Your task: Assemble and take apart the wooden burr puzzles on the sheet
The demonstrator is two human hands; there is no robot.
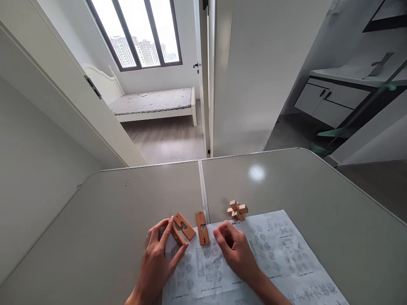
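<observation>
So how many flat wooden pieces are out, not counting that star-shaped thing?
3: one held in the left hand, one right beside it, and one between the hands, nearer the right hand. Any behind the hands would be hidden.

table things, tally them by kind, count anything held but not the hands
Loose wooden pieces: 3 (1 in the left hand)
Wooden cross: 1
Printed sheet: 1
Total: 5
</observation>
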